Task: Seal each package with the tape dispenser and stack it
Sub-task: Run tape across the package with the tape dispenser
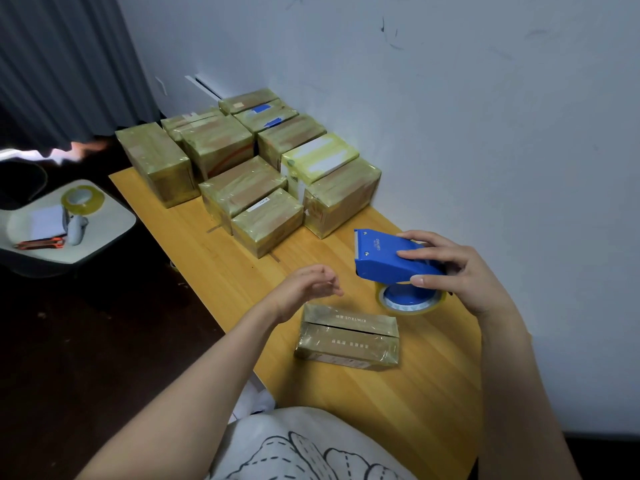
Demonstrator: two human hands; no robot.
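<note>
Right grip [460, 271] clasps blue tape dispenser [381, 258] w/ curled fingers; left grip [304, 289] hovers loosely spread near package [346, 337] on desk [415, 410].

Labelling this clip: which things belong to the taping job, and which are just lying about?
Job: tape dispenser, gripped by right hand; flat package near the front; stacked packages by the wall.
Lying about: spare tape roll, orange cutter.

A flat tape-wrapped cardboard package [346, 337] lies on the yellow wooden surface [214, 271] just before me. Behind it to the right, my right hand [460, 271] holds the blue plastic tape dispenser [388, 258]. My left hand [304, 289] hovers behind the package's left end. The cluster of wrapped cardboard boxes [249, 168] stands at the far end by the wall. A spare tape roll [82, 199] lies on a white tray [114, 223] left of the surface.
</note>
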